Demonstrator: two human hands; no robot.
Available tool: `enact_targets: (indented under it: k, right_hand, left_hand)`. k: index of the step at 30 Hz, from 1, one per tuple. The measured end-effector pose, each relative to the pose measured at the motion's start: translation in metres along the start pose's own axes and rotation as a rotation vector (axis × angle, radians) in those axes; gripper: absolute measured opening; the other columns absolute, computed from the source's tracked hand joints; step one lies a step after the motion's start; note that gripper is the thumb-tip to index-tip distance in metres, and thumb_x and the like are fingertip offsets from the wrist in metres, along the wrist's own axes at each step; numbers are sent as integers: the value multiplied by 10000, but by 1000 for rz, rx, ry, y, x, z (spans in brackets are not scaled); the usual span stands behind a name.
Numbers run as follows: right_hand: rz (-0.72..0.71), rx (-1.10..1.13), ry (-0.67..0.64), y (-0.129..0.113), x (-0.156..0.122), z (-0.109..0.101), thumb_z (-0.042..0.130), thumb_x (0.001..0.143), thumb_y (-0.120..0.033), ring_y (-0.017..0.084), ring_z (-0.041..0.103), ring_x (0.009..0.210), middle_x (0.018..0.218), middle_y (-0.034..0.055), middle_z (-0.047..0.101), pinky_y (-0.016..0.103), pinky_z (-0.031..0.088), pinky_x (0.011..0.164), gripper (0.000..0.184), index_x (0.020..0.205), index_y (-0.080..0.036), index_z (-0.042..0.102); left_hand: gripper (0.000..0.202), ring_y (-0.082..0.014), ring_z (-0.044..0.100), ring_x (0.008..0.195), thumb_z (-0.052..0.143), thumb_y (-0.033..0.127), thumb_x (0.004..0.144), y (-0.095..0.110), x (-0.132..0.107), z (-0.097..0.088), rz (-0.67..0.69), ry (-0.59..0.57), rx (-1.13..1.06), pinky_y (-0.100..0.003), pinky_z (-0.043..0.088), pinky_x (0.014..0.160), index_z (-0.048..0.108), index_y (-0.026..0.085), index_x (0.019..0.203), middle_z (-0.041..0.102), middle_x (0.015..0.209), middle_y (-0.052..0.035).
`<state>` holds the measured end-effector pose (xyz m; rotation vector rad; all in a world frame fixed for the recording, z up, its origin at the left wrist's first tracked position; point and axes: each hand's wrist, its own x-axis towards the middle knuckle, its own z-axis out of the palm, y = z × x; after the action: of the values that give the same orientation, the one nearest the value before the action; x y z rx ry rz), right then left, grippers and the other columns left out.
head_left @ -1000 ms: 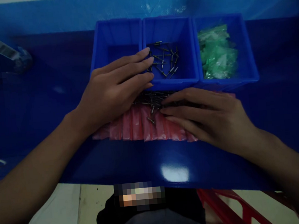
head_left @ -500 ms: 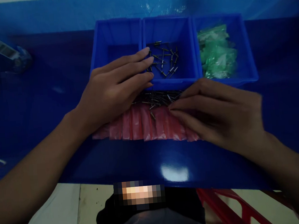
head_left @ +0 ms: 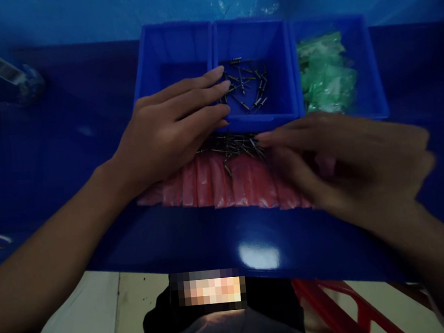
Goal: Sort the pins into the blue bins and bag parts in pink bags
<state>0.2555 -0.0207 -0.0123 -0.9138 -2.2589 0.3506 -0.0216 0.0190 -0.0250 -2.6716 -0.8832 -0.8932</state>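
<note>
My left hand (head_left: pixel 177 126) lies flat with its fingers stretched out across the front of the left blue bin (head_left: pixel 141 64), fingertips at the near corner of the middle bin (head_left: pixel 260 117). Several metal blind rivets (head_left: pixel 243 84) are scattered inside the middle bin. A loose pile of rivets (head_left: pixel 235 143) lies in front of it, on a row of pink plastic bags (head_left: pixel 243 185). My right hand (head_left: pixel 346 161) reaches in from the right, slightly blurred. Its index fingertip is at the pile's right end, the thumb apart below it. No rivet shows between them.
Green plastic bags (head_left: pixel 328 77) fill part of the right blue bin (head_left: pixel 380 85). A blue package with a barcode (head_left: pixel 1 66) stands at the left of the blue table (head_left: pixel 166 244). A red stool (head_left: pixel 336 312) is below the table edge.
My right hand has moved to the right and its fingertips have parted from a pinch over the pink bags. My left hand has stayed nearly still.
</note>
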Motion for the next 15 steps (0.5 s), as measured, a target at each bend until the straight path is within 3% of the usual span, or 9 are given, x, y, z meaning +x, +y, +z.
enact_targets:
  k: [2, 5, 12, 15]
  right_hand:
    - [-135, -102, -119, 6, -2, 4, 674, 1007, -107, 222, 776, 1159, 1305, 89, 784, 337, 672, 935, 339, 1328, -181, 754]
    - [-172, -103, -221, 11, -4, 9, 622, 1041, -122, 218, 770, 1168, 1326, 92, 760, 335, 669, 934, 337, 1347, -198, 741]
    - [-158, -87, -153, 9, -3, 8, 650, 1044, -138, 151, 769, 977, 1163, 82, 765, 262, 630, 768, 299, 1331, -144, 735]
    - [-143, -83, -161, 9, -4, 7, 636, 1056, -156, 141, 759, 925, 1133, 69, 762, 253, 606, 708, 246, 1268, -176, 761]
  left_hand:
    - [188, -205, 672, 1412, 592, 259, 1138, 1, 1, -1, -12, -13, 1, -376, 656, 1164, 734, 196, 1243, 743, 1420, -40]
    - [206, -211, 678, 1404, 569, 269, 1149, 1, 1, -1, -25, -24, -4, -383, 660, 1159, 742, 188, 1225, 746, 1414, -40]
    - [172, -216, 675, 1407, 647, 214, 1106, 0, -1, 2, 55, 44, -3, -370, 649, 1169, 719, 168, 1255, 761, 1386, -100]
    - [189, -234, 685, 1395, 663, 198, 1092, -1, -1, 3, 86, 58, 3, -374, 652, 1166, 718, 149, 1266, 765, 1373, -119]
